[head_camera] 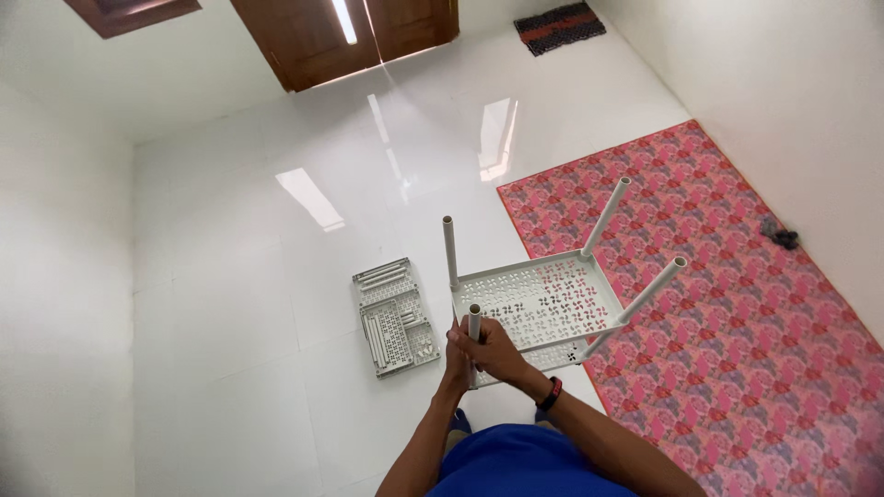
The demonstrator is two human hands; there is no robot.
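Head view: we wrap both left hand (456, 354) and right hand (497, 354) fingers around the near upright pole (474, 324) of the white shelf tray (543, 304), axis vertical

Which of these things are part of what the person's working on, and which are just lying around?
In hand:
- white perforated shelf tray
- corner pole, held by both hands: left, right
- spare trays on the floor

Lying about:
- pink patterned rug
- doormat
- small dark object
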